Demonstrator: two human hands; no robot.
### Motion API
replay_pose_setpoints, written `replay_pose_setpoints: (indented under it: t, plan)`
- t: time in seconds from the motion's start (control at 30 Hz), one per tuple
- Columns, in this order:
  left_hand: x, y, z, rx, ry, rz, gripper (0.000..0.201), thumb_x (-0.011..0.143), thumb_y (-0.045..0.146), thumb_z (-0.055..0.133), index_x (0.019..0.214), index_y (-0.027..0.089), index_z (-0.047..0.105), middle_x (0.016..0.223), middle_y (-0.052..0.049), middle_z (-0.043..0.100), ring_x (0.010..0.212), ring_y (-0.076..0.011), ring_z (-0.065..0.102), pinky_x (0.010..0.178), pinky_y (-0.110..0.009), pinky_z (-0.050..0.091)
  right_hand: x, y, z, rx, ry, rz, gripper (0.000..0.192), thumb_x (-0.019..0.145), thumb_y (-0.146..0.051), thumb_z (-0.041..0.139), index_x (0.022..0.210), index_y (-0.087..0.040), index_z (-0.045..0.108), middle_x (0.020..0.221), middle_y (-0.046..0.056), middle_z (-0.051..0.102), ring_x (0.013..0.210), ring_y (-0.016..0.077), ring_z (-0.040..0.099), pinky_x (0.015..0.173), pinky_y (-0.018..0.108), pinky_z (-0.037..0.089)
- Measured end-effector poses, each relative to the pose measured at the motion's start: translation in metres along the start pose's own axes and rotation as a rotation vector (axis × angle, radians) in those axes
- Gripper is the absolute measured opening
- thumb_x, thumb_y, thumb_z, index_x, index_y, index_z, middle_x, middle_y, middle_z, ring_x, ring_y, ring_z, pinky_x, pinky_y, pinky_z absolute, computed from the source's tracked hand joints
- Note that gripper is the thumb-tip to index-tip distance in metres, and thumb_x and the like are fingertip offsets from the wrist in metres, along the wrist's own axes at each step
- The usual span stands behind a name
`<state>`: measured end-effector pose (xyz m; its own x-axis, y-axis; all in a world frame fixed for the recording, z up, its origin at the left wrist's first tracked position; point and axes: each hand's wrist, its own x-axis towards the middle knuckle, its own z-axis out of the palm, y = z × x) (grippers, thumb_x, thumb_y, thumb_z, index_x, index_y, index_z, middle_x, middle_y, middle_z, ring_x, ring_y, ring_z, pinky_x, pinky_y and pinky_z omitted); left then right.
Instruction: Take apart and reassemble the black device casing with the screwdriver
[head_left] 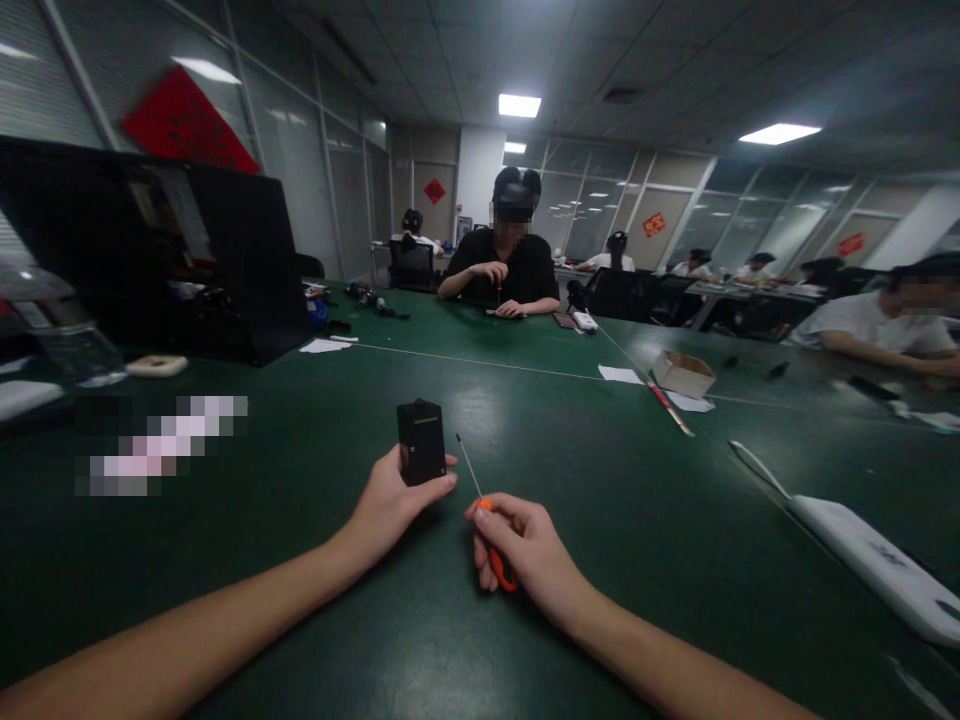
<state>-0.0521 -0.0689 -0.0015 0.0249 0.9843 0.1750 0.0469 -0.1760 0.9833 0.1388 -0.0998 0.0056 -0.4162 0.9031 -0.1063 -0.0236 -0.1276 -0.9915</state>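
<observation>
My left hand [397,502] grips a small black rectangular box [422,440] by its lower part, thumb across the front. The box stands roughly upright, with small screws and a faint line of green print on the face toward me. In my right hand [525,545] is a screwdriver with an orange-and-black handle [501,565]. Its thin metal shaft [470,467] points up and to the left, and the tip is apart from the box, just to its right. Both hands are above the green tabletop [315,640].
A white power bank [877,565] with a cable lies at right. Farther back are a small cardboard box [682,374], paper slips [621,375] and a red strip [669,408]. At left stand a black partition [247,260] and a clear bottle [64,325]. A co-worker [499,265] sits opposite.
</observation>
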Motion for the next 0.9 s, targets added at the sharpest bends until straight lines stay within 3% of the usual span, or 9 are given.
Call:
replay_pose_setpoints:
  t: [0.23, 0.47, 0.6, 0.7, 0.8, 0.9]
  plan:
    - [-0.004, 0.004, 0.0, -0.009, -0.032, -0.011, 0.044, 0.07, 0.036, 0.079, 0.106, 0.016, 0.064, 0.106, -0.011, 0.072, 0.096, -0.0269, 0.069, 0.088, -0.04, 0.052, -0.012, 0.004, 0.007, -0.044, -0.096, 0.022, 0.043, 0.081, -0.059, 0.066, 0.088, -0.016, 0.06, 0.058, -0.003, 0.059, 0.043, 0.0076, 0.051, 0.043, 0.02, 0.038]
    - [-0.002, -0.004, 0.0, -0.011, -0.05, -0.023, 0.044, 0.07, 0.036, 0.079, 0.107, 0.016, 0.064, 0.107, -0.012, 0.071, 0.096, -0.0266, 0.069, 0.088, -0.04, 0.052, -0.015, 0.003, 0.005, -0.146, -0.016, -0.014, 0.046, 0.086, -0.061, 0.059, 0.09, -0.016, 0.064, 0.055, -0.008, 0.039, 0.044, 0.0057, 0.033, 0.04, 0.02, 0.023]
    - [-0.004, -0.005, -0.005, -0.021, -0.095, -0.002, 0.038, 0.072, 0.033, 0.078, 0.103, 0.016, 0.065, 0.106, -0.01, 0.071, 0.097, -0.0248, 0.068, 0.09, -0.039, 0.051, -0.014, 0.005, 0.002, -0.116, 0.043, -0.057, 0.045, 0.091, -0.06, 0.051, 0.094, -0.016, 0.061, 0.06, -0.006, 0.046, 0.046, 0.0066, 0.04, 0.044, 0.02, 0.032]
    - [-0.004, -0.006, -0.014, -0.066, -0.139, -0.014, 0.039, 0.072, 0.034, 0.079, 0.104, 0.017, 0.065, 0.108, -0.01, 0.071, 0.099, -0.0247, 0.068, 0.091, -0.038, 0.051, -0.011, 0.004, 0.001, -0.091, -0.024, -0.001, 0.042, 0.089, -0.059, 0.054, 0.092, -0.018, 0.056, 0.067, -0.003, 0.057, 0.045, 0.008, 0.051, 0.042, 0.02, 0.038]
    - [0.0, -0.007, -0.02, -0.083, -0.089, -0.036, 0.043, 0.071, 0.035, 0.08, 0.106, 0.016, 0.065, 0.109, -0.011, 0.071, 0.098, -0.0253, 0.068, 0.09, -0.038, 0.051, -0.006, 0.001, 0.0, -0.102, -0.096, 0.078, 0.04, 0.083, -0.058, 0.062, 0.089, -0.019, 0.053, 0.065, -0.003, 0.062, 0.042, 0.0103, 0.057, 0.038, 0.02, 0.04]
    - [0.006, -0.009, -0.021, -0.065, -0.059, -0.036, 0.045, 0.069, 0.034, 0.081, 0.106, 0.015, 0.064, 0.108, -0.012, 0.071, 0.097, -0.0249, 0.068, 0.089, -0.038, 0.051, -0.003, -0.004, -0.001, -0.123, -0.063, 0.124, 0.039, 0.079, -0.054, 0.068, 0.086, -0.02, 0.052, 0.061, -0.004, 0.062, 0.038, 0.0101, 0.056, 0.035, 0.019, 0.041]
